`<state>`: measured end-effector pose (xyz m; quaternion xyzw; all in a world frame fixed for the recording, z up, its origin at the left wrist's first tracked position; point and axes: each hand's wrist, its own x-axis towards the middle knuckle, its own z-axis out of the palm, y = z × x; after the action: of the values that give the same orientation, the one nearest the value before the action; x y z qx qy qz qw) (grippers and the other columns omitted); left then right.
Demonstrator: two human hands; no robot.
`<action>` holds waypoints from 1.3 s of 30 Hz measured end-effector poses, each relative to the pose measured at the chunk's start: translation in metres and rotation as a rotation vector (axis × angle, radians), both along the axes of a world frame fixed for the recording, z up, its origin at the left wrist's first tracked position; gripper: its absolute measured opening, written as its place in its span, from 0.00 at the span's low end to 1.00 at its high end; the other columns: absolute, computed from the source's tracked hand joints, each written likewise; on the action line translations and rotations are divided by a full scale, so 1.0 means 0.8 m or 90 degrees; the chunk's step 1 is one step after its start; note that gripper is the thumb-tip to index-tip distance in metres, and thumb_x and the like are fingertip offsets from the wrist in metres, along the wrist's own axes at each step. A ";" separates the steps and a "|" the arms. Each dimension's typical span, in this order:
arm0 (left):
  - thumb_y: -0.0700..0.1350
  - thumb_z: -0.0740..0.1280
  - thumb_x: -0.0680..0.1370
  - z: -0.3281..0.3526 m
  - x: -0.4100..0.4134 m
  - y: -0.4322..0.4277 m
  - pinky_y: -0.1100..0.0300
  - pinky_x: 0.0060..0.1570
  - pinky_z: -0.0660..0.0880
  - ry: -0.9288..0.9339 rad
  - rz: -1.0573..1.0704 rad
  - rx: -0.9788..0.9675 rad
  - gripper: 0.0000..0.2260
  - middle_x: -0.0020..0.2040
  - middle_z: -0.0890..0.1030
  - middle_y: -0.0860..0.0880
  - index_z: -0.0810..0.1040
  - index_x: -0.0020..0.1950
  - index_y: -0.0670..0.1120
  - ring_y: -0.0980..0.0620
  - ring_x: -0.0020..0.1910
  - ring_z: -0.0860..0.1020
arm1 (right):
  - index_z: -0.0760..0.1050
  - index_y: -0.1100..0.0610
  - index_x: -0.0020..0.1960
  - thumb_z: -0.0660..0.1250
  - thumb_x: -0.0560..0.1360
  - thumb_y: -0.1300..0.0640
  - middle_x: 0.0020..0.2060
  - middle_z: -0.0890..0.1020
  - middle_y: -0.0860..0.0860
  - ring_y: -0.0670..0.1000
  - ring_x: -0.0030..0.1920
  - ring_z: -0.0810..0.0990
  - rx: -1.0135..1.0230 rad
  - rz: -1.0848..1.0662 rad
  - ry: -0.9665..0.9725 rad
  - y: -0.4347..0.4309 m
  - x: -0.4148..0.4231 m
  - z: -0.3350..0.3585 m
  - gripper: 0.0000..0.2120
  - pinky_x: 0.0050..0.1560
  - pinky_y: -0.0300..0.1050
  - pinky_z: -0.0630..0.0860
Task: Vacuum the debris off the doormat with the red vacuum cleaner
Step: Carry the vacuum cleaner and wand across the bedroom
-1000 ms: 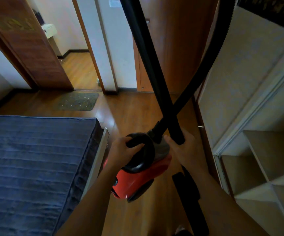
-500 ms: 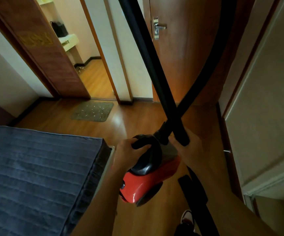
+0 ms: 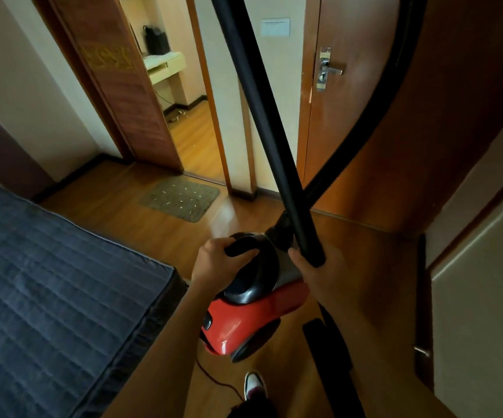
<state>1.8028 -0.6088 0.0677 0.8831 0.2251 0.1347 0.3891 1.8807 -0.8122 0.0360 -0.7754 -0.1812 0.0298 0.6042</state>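
Head view: left hand (image 3: 214, 263) curls fingers round the red vacuum cleaner (image 3: 253, 321) handle (image 3: 241, 248) (black), right hand (image 3: 325, 276) grips wand (image 3: 264, 116).

bare left forearm (image 3: 166, 342), bare right forearm (image 3: 367, 336), white sneaker (image 3: 253, 386), dark trouser leg (image 3: 251, 409)

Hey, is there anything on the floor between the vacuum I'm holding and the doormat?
Nothing visible. Bare wood floor runs from the vacuum to the doormat. The bed sits off to the left of that path.
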 end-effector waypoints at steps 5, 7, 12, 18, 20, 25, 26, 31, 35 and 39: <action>0.55 0.77 0.70 -0.021 0.072 0.056 0.69 0.25 0.66 0.000 0.064 -0.021 0.11 0.28 0.79 0.54 0.83 0.37 0.49 0.63 0.26 0.75 | 0.73 0.36 0.37 0.75 0.76 0.50 0.28 0.75 0.40 0.44 0.29 0.73 -0.004 0.049 -0.001 0.052 0.080 -0.009 0.15 0.33 0.38 0.69; 0.56 0.78 0.69 -0.030 0.104 0.083 0.67 0.26 0.68 0.006 0.081 -0.030 0.12 0.29 0.81 0.52 0.84 0.38 0.49 0.61 0.27 0.76 | 0.73 0.36 0.38 0.74 0.75 0.46 0.29 0.75 0.40 0.44 0.30 0.74 -0.020 0.060 -0.013 0.079 0.118 -0.013 0.11 0.34 0.38 0.69; 0.56 0.77 0.70 -0.037 0.201 0.160 0.67 0.27 0.70 0.010 0.076 -0.054 0.10 0.32 0.83 0.52 0.85 0.41 0.50 0.62 0.29 0.78 | 0.80 0.45 0.53 0.76 0.75 0.48 0.40 0.82 0.44 0.44 0.44 0.83 -0.045 0.066 -0.039 0.170 0.225 -0.019 0.09 0.46 0.43 0.80; 0.54 0.78 0.70 -0.022 0.315 0.256 0.70 0.28 0.70 0.003 0.055 -0.059 0.08 0.29 0.80 0.59 0.80 0.34 0.58 0.63 0.29 0.78 | 0.81 0.56 0.57 0.76 0.75 0.55 0.39 0.79 0.39 0.36 0.43 0.81 -0.074 0.064 -0.070 0.278 0.327 0.004 0.12 0.43 0.23 0.73; 0.53 0.77 0.71 -0.019 0.343 0.285 0.69 0.28 0.71 0.005 0.059 -0.066 0.07 0.30 0.81 0.58 0.81 0.36 0.57 0.63 0.29 0.79 | 0.80 0.56 0.53 0.76 0.75 0.55 0.37 0.77 0.37 0.35 0.40 0.81 -0.073 0.049 -0.072 0.312 0.356 0.005 0.10 0.41 0.22 0.72; 0.53 0.77 0.71 -0.019 0.396 0.349 0.60 0.28 0.76 -0.005 0.112 -0.082 0.08 0.32 0.83 0.54 0.85 0.41 0.49 0.59 0.29 0.80 | 0.76 0.49 0.50 0.75 0.76 0.52 0.37 0.78 0.40 0.38 0.41 0.81 -0.077 0.086 -0.058 0.381 0.424 0.016 0.08 0.41 0.23 0.72; 0.52 0.77 0.71 -0.019 0.404 0.360 0.63 0.27 0.75 -0.009 0.120 -0.076 0.08 0.31 0.82 0.54 0.84 0.40 0.49 0.60 0.28 0.80 | 0.76 0.49 0.51 0.74 0.77 0.53 0.37 0.78 0.40 0.34 0.43 0.80 -0.071 0.105 -0.055 0.393 0.437 0.016 0.07 0.41 0.22 0.71; 0.53 0.78 0.70 -0.026 0.446 0.416 0.58 0.31 0.78 -0.002 0.182 -0.055 0.08 0.32 0.82 0.56 0.82 0.36 0.55 0.61 0.30 0.80 | 0.75 0.46 0.47 0.75 0.76 0.55 0.33 0.77 0.41 0.30 0.40 0.77 -0.054 0.162 -0.070 0.456 0.499 0.010 0.09 0.38 0.22 0.69; 0.52 0.78 0.71 -0.029 0.491 0.456 0.59 0.34 0.80 0.005 0.221 -0.062 0.06 0.34 0.83 0.55 0.84 0.39 0.53 0.61 0.32 0.81 | 0.79 0.48 0.48 0.76 0.75 0.52 0.36 0.81 0.43 0.39 0.42 0.81 -0.035 0.196 -0.068 0.515 0.570 -0.020 0.06 0.39 0.28 0.72; 0.51 0.78 0.70 -0.036 0.546 0.506 0.62 0.33 0.80 -0.007 0.292 -0.066 0.08 0.34 0.84 0.54 0.86 0.42 0.49 0.61 0.32 0.82 | 0.80 0.56 0.45 0.74 0.74 0.48 0.30 0.77 0.47 0.44 0.35 0.79 0.001 0.252 -0.065 0.582 0.646 -0.032 0.12 0.33 0.29 0.69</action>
<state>2.2394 -0.2042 0.0390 0.7869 0.4241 0.2129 0.3945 2.3977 -0.3464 0.0104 -0.7246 -0.3604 0.1085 0.5773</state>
